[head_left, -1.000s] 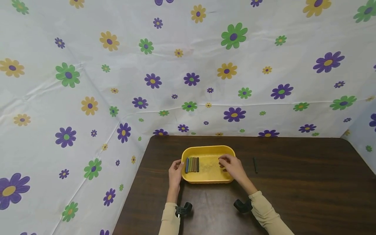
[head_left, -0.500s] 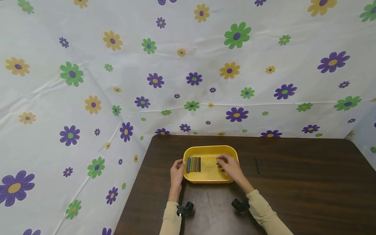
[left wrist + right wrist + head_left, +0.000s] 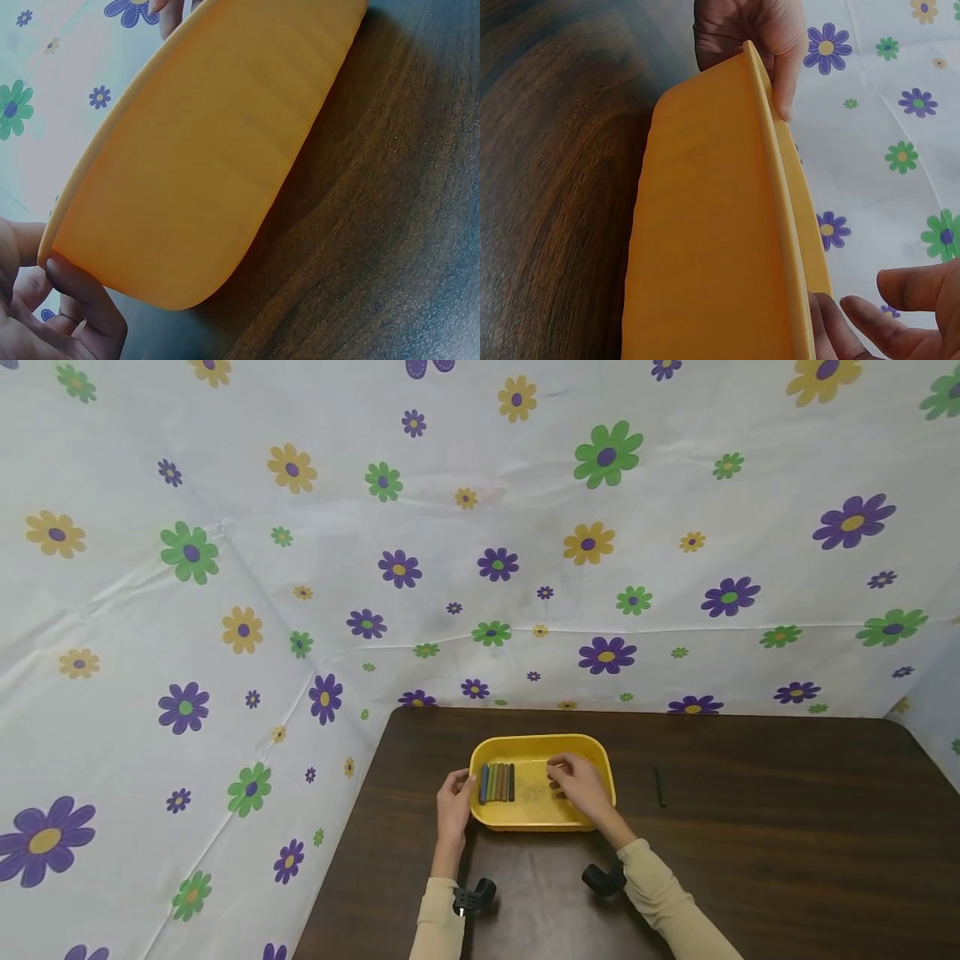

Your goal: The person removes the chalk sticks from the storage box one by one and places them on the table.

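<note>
In the head view my left hand [image 3: 453, 806] grips the left rim of a yellow plastic tub [image 3: 525, 822], thumb over the edge. The left wrist view shows those fingers [image 3: 82, 296] pinching the rim at a corner. Along the tub's left inside lies a row of several crayon-like sticks [image 3: 497, 783], from blue through green and brown to black. My right hand [image 3: 583, 785] reaches over the right side of the tub, fingers inside it. From the right wrist, thumb and forefinger [image 3: 874, 319] stand apart with nothing seen between them; the other fingertips are hidden behind the rim.
A dark green stick [image 3: 660, 786] lies on the brown wooden table [image 3: 780, 827], right of the tub. Behind the table hangs a white flower-print cloth [image 3: 450, 527]. Black wrist mounts [image 3: 474, 896] sit on both forearms.
My right hand has shifted a little to the left over the tub. The left hand keeps its hold on the rim, and the sticks stay where they were. The head view has turned slightly.
</note>
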The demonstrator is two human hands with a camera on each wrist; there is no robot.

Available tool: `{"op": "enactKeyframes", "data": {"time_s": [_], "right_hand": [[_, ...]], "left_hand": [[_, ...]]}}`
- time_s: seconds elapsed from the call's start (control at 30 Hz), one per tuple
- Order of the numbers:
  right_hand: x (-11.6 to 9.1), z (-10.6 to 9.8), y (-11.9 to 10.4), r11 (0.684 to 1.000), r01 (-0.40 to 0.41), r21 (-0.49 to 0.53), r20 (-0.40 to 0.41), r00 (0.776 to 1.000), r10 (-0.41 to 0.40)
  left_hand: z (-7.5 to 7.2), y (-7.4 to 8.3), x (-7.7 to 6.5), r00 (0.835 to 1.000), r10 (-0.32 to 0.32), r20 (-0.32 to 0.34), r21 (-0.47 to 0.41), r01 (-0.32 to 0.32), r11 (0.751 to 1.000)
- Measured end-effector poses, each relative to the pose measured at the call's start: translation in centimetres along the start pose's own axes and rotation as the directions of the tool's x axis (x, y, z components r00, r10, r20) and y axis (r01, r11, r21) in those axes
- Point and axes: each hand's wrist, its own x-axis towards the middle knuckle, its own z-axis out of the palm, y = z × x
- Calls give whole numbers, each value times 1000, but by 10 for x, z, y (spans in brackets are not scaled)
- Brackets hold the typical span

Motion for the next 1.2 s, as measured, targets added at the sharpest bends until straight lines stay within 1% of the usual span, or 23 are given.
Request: {"op": "enactKeyframes", "data": {"time_s": [0.27, 0.37, 0.4, 0.57, 0.6, 0.63, 0.8, 0.97, 1.2], "right_hand": [[5, 10, 0, 999, -28, 24, 23, 999, 27], [6, 13, 1, 999, -27, 28, 28, 999, 27], [6, 15, 1, 999, -27, 28, 31, 999, 26], [8, 23, 2, 999, -30, 36, 47, 998, 28], [8, 25, 2, 999, -32, 39, 48, 998, 30], [8, 27, 2, 999, -34, 42, 51, 998, 31], [9, 33, 2, 998, -38, 45, 56, 998, 36], [12, 39, 2, 999, -38, 37, 42, 998, 37], [14, 47, 4, 999, -36, 30, 33, 999, 35]], "left_hand": [[0, 3, -3, 1000, -7, 1, 2, 7, 1000], [1, 4, -4, 1000, 5, -2, 2, -5, 1000], [1, 8, -7, 1000, 7, -5, 2, -7, 1000], [0, 9, -7, 1000, 11, -6, 1, -11, 1000], [0, 9, -7, 1000, 12, -2, 1, -12, 1000], [-1, 5, -4, 1000, 12, 1, -2, -12, 1000], [-1, 4, -3, 1000, 11, 7, 0, -11, 1000], [-1, 3, -2, 1000, 21, 8, -5, -21, 1000], [-1, 1, -2, 1000, 4, 10, -13, -4, 1000]]}}
